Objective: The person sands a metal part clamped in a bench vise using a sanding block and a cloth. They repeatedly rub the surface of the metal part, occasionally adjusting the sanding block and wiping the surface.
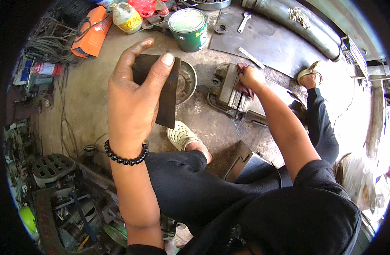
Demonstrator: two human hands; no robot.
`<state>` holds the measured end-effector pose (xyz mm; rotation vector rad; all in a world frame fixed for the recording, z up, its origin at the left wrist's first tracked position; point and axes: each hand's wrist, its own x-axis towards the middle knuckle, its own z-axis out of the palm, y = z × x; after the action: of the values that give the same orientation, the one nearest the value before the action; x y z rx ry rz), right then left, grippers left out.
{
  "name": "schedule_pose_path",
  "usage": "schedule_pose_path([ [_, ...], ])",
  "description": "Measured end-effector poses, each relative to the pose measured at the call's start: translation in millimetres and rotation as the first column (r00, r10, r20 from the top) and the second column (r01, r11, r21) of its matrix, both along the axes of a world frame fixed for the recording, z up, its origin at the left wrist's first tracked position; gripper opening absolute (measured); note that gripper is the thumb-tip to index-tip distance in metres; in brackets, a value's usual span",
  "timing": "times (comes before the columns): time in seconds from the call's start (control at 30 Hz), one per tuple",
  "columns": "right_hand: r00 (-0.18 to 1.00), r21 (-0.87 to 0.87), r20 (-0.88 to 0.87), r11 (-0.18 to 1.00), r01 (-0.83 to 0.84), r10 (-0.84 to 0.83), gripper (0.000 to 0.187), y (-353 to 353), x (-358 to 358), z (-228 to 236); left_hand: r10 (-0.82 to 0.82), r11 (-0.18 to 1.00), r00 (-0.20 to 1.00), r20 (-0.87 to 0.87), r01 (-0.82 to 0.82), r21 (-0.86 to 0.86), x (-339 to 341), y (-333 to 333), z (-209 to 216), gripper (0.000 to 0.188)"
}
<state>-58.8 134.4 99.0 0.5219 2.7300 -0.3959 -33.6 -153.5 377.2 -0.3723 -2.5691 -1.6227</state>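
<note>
A dark, flat metal plate [167, 104] is held upright in my left hand [131, 102], raised at the left of centre. My thumb lies along its near face, and the fingers behind it are partly hidden. To the right, my right hand [252, 79] is closed on a dark red rag [245, 90]. It presses the rag onto the jaw end of a grey machine vise [226, 87] lying on the floor. A shallow metal bowl [193, 80] sits behind the plate, partly covered by it.
Beyond stand a green paint bucket [190, 40] and an orange machine box [91, 32]. An adjustable wrench [244, 22] lies on a steel sheet [271, 40], with a flat metal strip [251, 58] by its edge. Near my legs is a dark metal box [241, 159]; scrap fills the lower left.
</note>
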Motion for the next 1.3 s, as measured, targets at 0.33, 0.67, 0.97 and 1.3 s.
schedule_pose_path([
  [0.33, 0.964, -0.217, 0.173, 0.963, -0.161, 0.201, 0.034, -82, 138, -6, -0.031, 0.999, 0.999, -0.040, 0.032, 0.042, -9, 7, 1, 0.045],
  [0.67, 0.985, -0.064, -0.089, 0.988, 0.140, -0.146, 0.041, 63, 30, -23, 0.025, 0.989, 0.998, 0.065, -0.016, -0.145, -3, 7, 0, 0.049],
  [0.97, 0.982, -0.055, -0.161, 0.992, -0.113, 0.103, 0.050, -19, 152, -32, -0.078, 0.980, 0.997, -0.014, 0.074, -0.184, -11, 33, -2, 0.048],
  [1.3, 0.916, -0.142, -0.394, 0.990, 0.022, -0.077, 0.031, -8, 171, -7, -0.130, 0.975, 0.990, -0.059, 0.117, -0.188, -2, 49, -6, 0.049],
])
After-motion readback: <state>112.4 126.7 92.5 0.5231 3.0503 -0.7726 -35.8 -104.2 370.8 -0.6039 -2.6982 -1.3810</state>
